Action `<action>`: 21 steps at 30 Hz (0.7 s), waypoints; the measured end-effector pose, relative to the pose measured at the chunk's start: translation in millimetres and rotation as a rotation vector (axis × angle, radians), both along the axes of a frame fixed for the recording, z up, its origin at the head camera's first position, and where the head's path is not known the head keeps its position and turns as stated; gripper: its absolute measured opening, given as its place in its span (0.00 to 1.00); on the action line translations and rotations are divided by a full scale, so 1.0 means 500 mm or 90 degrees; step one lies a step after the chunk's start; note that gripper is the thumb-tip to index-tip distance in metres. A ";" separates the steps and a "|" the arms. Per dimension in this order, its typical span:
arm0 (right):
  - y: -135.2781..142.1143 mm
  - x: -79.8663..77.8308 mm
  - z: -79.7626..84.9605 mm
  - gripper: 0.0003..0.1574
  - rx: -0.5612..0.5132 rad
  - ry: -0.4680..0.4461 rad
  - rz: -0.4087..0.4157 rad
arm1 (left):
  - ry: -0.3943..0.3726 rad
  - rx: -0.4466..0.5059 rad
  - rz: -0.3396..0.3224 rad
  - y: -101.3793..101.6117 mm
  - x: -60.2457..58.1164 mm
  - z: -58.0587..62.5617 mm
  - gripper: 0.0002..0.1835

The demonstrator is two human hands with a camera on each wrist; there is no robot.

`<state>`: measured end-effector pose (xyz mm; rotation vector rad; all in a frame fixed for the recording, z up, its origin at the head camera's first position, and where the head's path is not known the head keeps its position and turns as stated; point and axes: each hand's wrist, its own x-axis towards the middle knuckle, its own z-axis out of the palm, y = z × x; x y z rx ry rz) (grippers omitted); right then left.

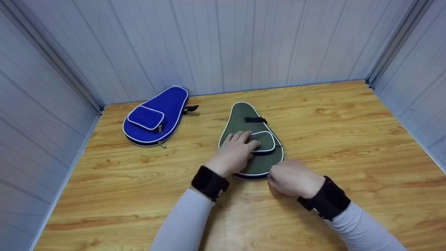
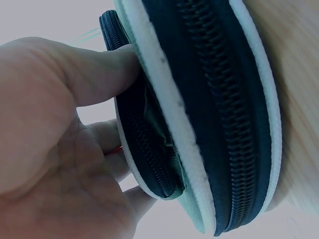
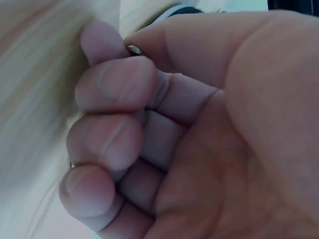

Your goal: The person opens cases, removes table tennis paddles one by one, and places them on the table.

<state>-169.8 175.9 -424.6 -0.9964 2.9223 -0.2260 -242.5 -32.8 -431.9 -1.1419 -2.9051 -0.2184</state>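
A green paddle-shaped zippered case (image 1: 242, 113) with white piping lies flat on the table, its narrow end toward the back wall. My left hand (image 1: 232, 155) rests on it, fingers spread beside and over the left part of its small pocket (image 1: 267, 141). In the left wrist view the thumb touches the pocket's edge, and the case's closed black zipper (image 2: 232, 124) runs along the side. At the lower right edge of the case, my right hand (image 1: 292, 177) pinches a small metal zipper pull (image 3: 134, 50) between thumb and forefinger, mostly hidden; the other fingers are curled.
A similar blue case (image 1: 170, 104) lies at the back left, with its own pocket, zipper pulls and a dark strap (image 1: 190, 108). The wood-grain table (image 1: 348, 139) is bounded by pale panel walls (image 1: 237, 45) at the back and both sides.
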 end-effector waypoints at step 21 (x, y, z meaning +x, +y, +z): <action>0.017 -0.020 -0.005 0.24 -0.014 -0.006 -0.057 | 0.030 -0.023 0.042 0.003 0.007 0.005 0.24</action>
